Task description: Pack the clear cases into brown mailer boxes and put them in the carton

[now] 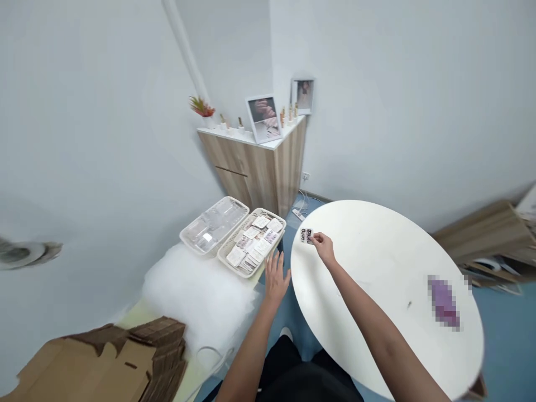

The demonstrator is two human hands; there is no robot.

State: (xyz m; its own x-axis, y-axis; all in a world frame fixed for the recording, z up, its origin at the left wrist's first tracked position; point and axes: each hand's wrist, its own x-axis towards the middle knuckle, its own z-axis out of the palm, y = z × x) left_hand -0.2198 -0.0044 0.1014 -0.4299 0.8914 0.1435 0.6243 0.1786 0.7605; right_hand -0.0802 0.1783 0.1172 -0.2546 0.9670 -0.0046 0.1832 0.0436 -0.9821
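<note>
Card (306, 235) pinched shut in your right hand (323, 248) over round white table (377, 262); your left hand (276, 277) spread open, empty, beside cream basket (263, 212).

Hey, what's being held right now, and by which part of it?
The right hand grips a small card by its edge, between the fingers; the left hand holds nothing.

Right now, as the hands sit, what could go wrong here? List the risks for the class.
The right hand pinches the small card in its fingers near the edge of the round white table, so a slip could drop it off the side. The open left hand is close to the beige basket and might knock its loose cards askew.
</note>
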